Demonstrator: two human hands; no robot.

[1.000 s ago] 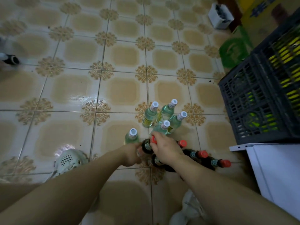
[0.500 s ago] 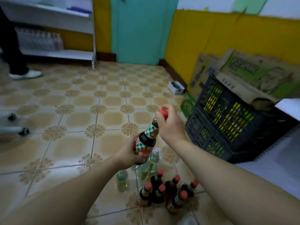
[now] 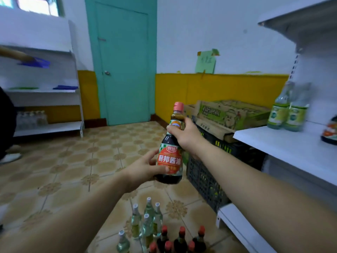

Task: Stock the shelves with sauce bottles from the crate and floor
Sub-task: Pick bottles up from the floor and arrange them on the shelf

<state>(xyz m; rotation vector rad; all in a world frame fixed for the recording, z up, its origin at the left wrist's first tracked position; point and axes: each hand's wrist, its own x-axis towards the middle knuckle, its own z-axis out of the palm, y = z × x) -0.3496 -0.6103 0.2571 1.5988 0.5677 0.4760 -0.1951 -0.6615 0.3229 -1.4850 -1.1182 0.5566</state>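
Note:
I hold a dark soy sauce bottle (image 3: 171,154) with a red cap and an orange label upright in front of me. My left hand (image 3: 145,170) grips its lower body and my right hand (image 3: 184,135) grips its neck. On the floor below stand several clear bottles with white caps (image 3: 145,220) and several dark red-capped sauce bottles (image 3: 179,240). The white shelf (image 3: 284,143) on the right carries two clear bottles with green labels (image 3: 286,114) and part of a dark bottle (image 3: 331,133). The black crate (image 3: 206,172) stands beside the shelf.
Flattened cardboard boxes (image 3: 228,114) lie on top of the crate. A teal door (image 3: 124,61) is straight ahead. Another white shelf unit (image 3: 45,92) stands at the left, with a person's arm (image 3: 14,53) reaching over it and a shoe (image 3: 9,157) on the tiled floor.
Both hands lifted the dark sauce bottle off the floor group and raised it to chest height. My view rose from the floor to the room and the right shelf.

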